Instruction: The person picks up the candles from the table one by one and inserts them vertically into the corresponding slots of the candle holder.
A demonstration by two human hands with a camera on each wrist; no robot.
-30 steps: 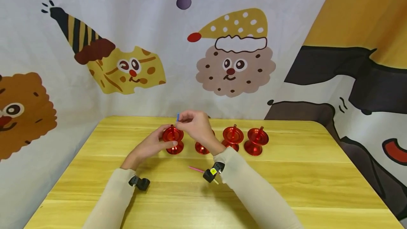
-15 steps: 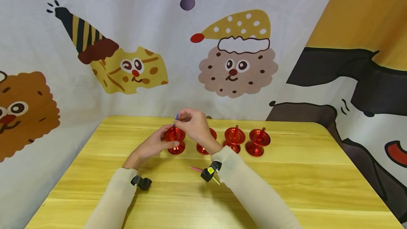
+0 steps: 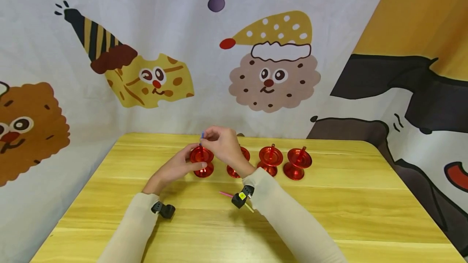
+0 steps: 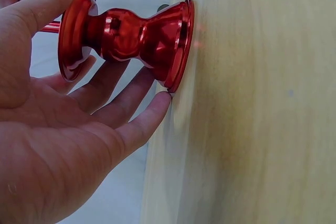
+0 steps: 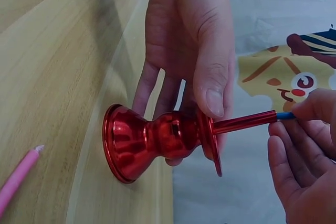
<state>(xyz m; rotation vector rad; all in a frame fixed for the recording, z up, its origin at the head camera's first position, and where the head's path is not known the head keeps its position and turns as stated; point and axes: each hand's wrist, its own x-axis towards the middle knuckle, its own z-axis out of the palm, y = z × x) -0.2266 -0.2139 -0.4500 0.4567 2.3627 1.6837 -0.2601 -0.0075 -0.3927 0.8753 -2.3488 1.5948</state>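
My left hand holds a shiny red metal candle holder at the left end of a row. Its thumb lies on the dish rim, and the other fingers curl round the far side of the stem and base. From the dish a narrow red tube rises. My right hand pinches a thin blue candle between thumb and fingertips, right at the tube's open end. In the right wrist view the candle's lower end meets the tube mouth in line with it. The fingers cover the candle's other end there.
Three more red candle holders, a partly hidden one, a middle one and a far right one, stand along the wooden table. A pink candle and a yellow candle lie nearer, under the right wrist. A printed cloth hangs behind.
The right hand has brought the blue candle from just above the tube down to its mouth, then slightly lower. The left hand keeps its hold on the candle holder. The head view has shifted slightly.
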